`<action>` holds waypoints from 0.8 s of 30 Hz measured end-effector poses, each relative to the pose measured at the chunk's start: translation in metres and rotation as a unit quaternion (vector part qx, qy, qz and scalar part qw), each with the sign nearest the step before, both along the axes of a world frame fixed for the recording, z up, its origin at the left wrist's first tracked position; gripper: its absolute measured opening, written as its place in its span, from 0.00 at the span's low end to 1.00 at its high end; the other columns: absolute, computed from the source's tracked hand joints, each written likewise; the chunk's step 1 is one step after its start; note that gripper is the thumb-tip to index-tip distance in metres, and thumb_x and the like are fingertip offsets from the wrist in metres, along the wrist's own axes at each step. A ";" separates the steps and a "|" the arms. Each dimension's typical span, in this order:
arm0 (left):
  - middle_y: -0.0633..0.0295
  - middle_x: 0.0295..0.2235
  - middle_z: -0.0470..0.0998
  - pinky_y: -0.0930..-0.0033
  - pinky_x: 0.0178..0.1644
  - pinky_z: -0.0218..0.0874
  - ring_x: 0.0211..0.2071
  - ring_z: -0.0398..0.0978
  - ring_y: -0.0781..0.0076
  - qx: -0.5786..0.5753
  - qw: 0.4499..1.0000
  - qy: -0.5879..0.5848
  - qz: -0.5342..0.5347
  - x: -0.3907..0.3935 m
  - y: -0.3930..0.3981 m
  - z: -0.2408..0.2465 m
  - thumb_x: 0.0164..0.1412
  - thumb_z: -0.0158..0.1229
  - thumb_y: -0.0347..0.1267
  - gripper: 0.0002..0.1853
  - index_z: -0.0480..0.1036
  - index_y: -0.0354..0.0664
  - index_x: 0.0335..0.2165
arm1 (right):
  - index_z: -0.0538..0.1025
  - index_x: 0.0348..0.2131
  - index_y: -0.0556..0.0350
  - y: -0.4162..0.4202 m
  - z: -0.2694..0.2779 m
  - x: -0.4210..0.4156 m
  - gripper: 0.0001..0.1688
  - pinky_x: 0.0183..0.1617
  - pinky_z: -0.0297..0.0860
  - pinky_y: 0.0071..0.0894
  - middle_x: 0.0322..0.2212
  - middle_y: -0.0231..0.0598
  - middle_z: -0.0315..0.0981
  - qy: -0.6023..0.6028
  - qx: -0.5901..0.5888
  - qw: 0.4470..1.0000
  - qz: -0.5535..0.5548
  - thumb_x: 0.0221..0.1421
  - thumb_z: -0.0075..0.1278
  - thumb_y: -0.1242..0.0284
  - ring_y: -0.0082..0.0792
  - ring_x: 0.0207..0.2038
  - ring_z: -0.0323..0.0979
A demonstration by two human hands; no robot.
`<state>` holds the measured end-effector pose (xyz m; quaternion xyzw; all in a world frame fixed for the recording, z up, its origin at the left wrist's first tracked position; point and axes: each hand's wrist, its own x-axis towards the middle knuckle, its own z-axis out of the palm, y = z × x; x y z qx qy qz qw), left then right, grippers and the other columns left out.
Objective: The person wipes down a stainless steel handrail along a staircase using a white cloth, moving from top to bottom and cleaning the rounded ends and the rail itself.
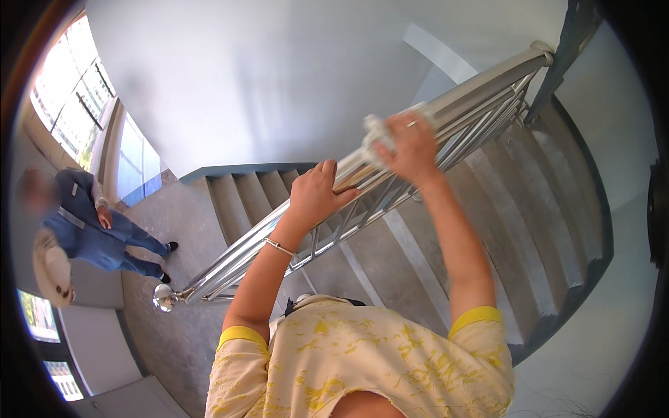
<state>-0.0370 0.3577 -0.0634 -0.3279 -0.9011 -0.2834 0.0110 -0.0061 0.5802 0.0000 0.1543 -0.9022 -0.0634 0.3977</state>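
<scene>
A polished metal stair handrail [473,93] runs diagonally before me, from a round ball end at the lower left up to the right. My left hand [315,197] rests on the rail, thumb on the near side and fingers over the top. Farther up, my right hand [413,149] presses a crumpled white cloth [375,137] onto the rail. That hand and cloth are slightly blurred, and the palm hides part of the cloth. Slanted metal bars [342,230] fill the railing below.
Concrete steps [434,261] rise to the right on my side, and another flight [235,201] lies beyond the rail. The ball end [165,298] juts over the landing [157,334]. A person in blue clothes [99,230] stands at left, near a window [73,89]; a pale hat [52,269] is beside them.
</scene>
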 end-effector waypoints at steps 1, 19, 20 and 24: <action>0.56 0.38 0.77 0.58 0.40 0.67 0.38 0.76 0.56 0.020 1.000 0.019 -0.005 -0.001 0.002 -0.006 0.47 0.63 0.54 0.36 0.68 0.39 0.46 | 0.76 0.37 0.58 -0.017 -0.013 0.003 0.26 0.58 0.61 0.45 0.37 0.40 0.74 -0.010 -0.005 0.999 0.033 0.52 0.51 0.53 0.41 0.45 0.71; 0.59 0.31 0.75 0.62 0.35 0.68 0.33 0.76 0.60 0.075 0.992 0.101 0.021 0.003 0.006 -0.021 0.46 0.66 0.50 0.34 0.68 0.38 0.44 | 0.79 0.34 0.56 0.012 0.021 0.000 0.26 0.58 0.61 0.42 0.36 0.36 0.76 -0.046 0.021 0.999 0.018 0.53 0.50 0.51 0.38 0.42 0.72; 0.59 0.31 0.75 0.62 0.35 0.68 0.33 0.76 0.60 0.082 0.992 0.093 0.017 0.004 0.006 -0.020 0.46 0.67 0.50 0.34 0.68 0.38 0.44 | 0.78 0.35 0.56 -0.004 0.011 0.003 0.26 0.58 0.61 0.43 0.37 0.37 0.75 -0.065 0.023 0.997 0.034 0.53 0.50 0.51 0.40 0.43 0.72; 0.58 0.31 0.74 0.61 0.34 0.67 0.32 0.75 0.59 0.093 0.992 0.085 0.004 0.002 0.004 -0.017 0.45 0.68 0.49 0.33 0.67 0.38 0.43 | 0.78 0.36 0.56 -0.021 0.003 0.002 0.28 0.58 0.61 0.41 0.38 0.33 0.75 -0.085 0.061 0.991 0.083 0.52 0.50 0.49 0.36 0.43 0.72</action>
